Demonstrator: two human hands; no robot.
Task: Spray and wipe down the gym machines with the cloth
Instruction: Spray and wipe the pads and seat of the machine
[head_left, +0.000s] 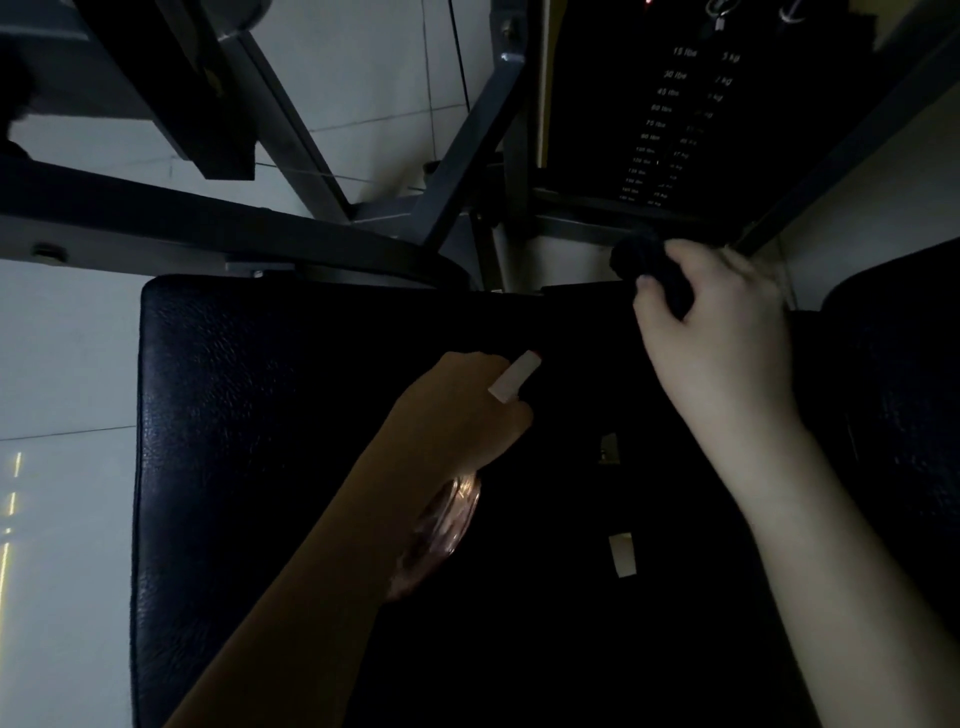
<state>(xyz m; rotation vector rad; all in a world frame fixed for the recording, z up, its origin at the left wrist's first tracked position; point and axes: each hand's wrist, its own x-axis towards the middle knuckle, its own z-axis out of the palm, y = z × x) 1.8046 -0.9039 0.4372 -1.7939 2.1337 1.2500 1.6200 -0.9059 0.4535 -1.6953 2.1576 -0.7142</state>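
A black padded seat (223, 415) of a gym machine fills the lower middle of the head view. My left hand (457, 410) grips a clear pinkish spray bottle (441, 535) over the seat, with its white nozzle (514, 376) pointing up and right. My right hand (722, 327) holds a bunched dark cloth (649, 265) at the seat's far right edge, against the machine's frame.
Grey steel frame bars (208, 228) cross behind the seat. A black weight stack (670, 119) with lbs and kg labels stands at the top right. Another dark pad (904, 395) lies at the right. Pale floor tiles (62, 364) show at the left.
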